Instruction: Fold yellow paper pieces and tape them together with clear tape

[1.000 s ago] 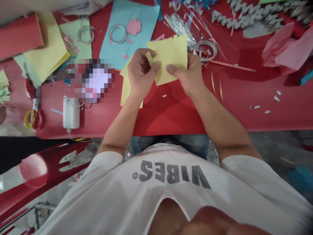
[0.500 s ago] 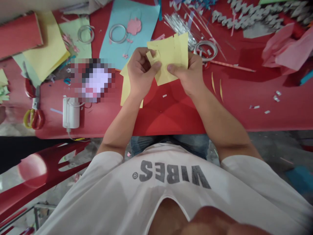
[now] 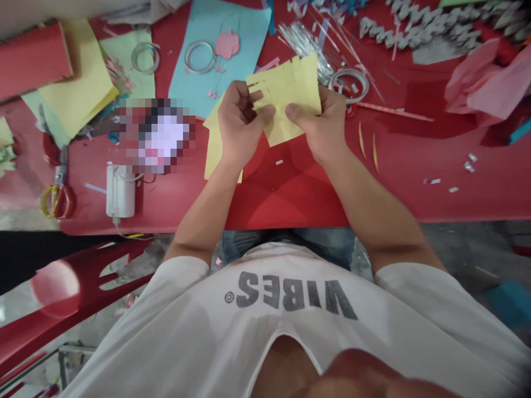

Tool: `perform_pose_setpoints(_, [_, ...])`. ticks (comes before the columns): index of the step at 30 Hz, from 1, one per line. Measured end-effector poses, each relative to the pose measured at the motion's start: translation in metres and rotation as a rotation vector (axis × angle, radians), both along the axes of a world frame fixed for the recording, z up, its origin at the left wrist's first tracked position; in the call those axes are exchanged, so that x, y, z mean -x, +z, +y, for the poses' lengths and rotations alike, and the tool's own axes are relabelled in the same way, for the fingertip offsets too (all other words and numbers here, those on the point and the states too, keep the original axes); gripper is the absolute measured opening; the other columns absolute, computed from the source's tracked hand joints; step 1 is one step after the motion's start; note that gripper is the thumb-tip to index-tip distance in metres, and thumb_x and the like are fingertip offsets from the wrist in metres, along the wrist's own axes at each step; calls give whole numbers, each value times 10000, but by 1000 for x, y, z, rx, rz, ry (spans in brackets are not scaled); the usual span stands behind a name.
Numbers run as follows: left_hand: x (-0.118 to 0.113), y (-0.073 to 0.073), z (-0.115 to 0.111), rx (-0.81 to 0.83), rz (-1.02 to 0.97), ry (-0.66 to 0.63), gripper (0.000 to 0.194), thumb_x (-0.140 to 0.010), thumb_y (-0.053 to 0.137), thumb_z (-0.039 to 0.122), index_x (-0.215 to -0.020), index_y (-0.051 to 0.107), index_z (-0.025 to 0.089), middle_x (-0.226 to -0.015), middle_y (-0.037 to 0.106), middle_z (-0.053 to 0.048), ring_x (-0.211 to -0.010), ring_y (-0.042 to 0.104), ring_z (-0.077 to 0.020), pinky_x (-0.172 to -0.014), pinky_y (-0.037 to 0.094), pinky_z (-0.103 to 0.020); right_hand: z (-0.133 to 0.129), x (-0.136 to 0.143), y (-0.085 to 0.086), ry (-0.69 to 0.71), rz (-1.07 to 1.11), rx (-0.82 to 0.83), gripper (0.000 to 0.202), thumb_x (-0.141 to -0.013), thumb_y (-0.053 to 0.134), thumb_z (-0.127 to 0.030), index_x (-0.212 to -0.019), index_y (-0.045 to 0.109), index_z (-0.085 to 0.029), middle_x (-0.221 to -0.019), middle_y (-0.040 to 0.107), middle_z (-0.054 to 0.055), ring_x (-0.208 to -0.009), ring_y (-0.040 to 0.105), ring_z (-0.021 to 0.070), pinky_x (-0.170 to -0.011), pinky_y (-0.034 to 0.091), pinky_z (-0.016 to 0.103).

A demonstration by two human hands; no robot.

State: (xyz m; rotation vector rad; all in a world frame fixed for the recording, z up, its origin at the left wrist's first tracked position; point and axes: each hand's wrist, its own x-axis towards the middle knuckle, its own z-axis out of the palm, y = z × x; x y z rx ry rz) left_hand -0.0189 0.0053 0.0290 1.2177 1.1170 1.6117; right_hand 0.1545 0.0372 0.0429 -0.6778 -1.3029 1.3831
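Two hands, bare, both clamped on one item as I view them from my remote post. Left hand (image 3: pixel 243 124): fingers and thumb pinching the left side of the slitted yellow paper (image 3: pixel 290 91). Right hand (image 3: pixel 327 124): gripping its right side, thumb laid over the near face. The paper is held above the middle of the red worktop (image 3: pixel 415 182).

Also listed on the worktop: one loose yellow piece (image 3: pixel 213 157), partly hidden behind the left hand and forearm; one blue sheet (image 3: pixel 182 91), far and left, bearing a silver ring (image 3: pixel 188 57) and a pink flower cutout (image 3: pixel 227 45); silver strips (image 3: pixel 307 50), far side; one white roll (image 3: pixel 365 85), just right of the right hand; pink tissue (image 3: pixel 481 83), far right; scissors (image 3: pixel 61 177) and a white device (image 3: pixel 120 190), left. Between device and blue sheet, I find one item pixelated beyond identification.
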Motion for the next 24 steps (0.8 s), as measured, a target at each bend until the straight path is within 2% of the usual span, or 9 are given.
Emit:
perform_pose_setpoints(3, [-4,-1,0,-132,41,127,499,-730,903,600,-925,542,316,-876,603,37,-788,546,-155,-664,431,-308,-3,1,5,-5,52,8,300,-709,882,-374,-933,802,-192,-841,754,4,-767,701,227,-678,579,351])
perform_pose_setpoints(9, [-8,10,-7,-143,19,55,384,-787,902,428,-919,571,284,-907,612,21,-732,569,-150,-634,428,-310,-6,1,8,12,54,20,332,-701,890,-345,-952,800,-147,-833,760,4,-777,715,224,-698,589,348])
perform_pose_setpoints(13, [-8,6,-6,-105,34,106,430,-757,915,489,-922,567,299,-879,620,33,-710,552,-145,-630,411,-313,-3,2,0,4,70,21,324,-710,915,-358,-954,813,-171,-897,779,38,-777,721,250,-693,598,382])
perform_pose_setpoints(18, [-5,-5,1,-85,34,121,513,-670,952,574,-918,576,328,-947,657,57,-718,512,-131,-661,407,-320,0,2,-5,-16,19,26,326,-689,934,-453,-923,823,-256,-878,769,7,-794,725,270,-683,616,398])
perform_pose_setpoints(24, [-6,-3,0,-31,46,170,456,-703,915,587,-893,585,336,-915,673,59,-705,502,-135,-659,409,-326,-6,3,4,-19,65,16,240,-722,862,-302,-934,819,-198,-864,770,1,-780,717,248,-691,602,383])
